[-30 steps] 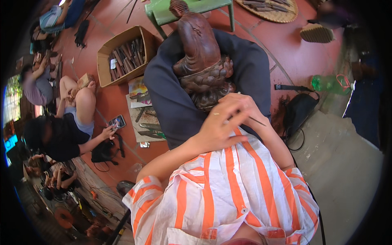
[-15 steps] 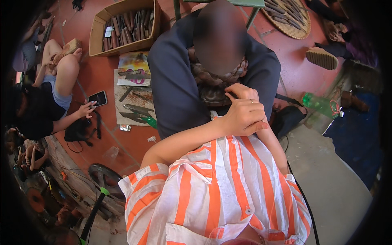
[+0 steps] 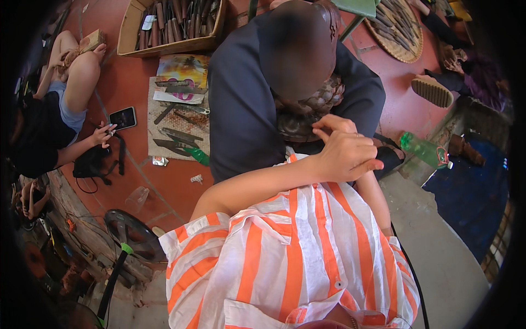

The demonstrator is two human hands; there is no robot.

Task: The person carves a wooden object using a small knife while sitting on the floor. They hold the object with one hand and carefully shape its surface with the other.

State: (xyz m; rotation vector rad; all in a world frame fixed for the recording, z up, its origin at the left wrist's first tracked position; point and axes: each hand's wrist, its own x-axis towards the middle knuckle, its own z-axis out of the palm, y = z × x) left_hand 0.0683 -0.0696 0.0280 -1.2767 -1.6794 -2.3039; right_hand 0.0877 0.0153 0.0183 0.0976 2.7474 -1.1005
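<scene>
My left hand point(image 3: 346, 158) reaches across from the left and is closed over my right hand and wrist. My right hand point(image 3: 335, 124) shows beyond it, a ring on one finger and its fingers curled inward; no object shows in them. Just past my fingers is a dark brown carved piece point(image 3: 298, 125) with rounded ridges and scale-like shapes, partly hidden. A person in a dark jacket point(image 3: 241, 98) bends over it, close in front of me. That person's hands are hidden.
At left, flat chisels and files point(image 3: 181, 134) lie on a mat point(image 3: 155, 123). Behind stands a cardboard box point(image 3: 129, 52) of wooden-handled tools; a round basket point(image 3: 419, 46) holds more. A green bottle point(image 3: 422, 149) lies right. A seated person's hand point(image 3: 103, 136) touches a phone point(image 3: 123, 118).
The view has shifted slightly. My joined hands appear a little to the right, still clasped together. The bent person's head has moved a little, showing more of the scale-like carving.
</scene>
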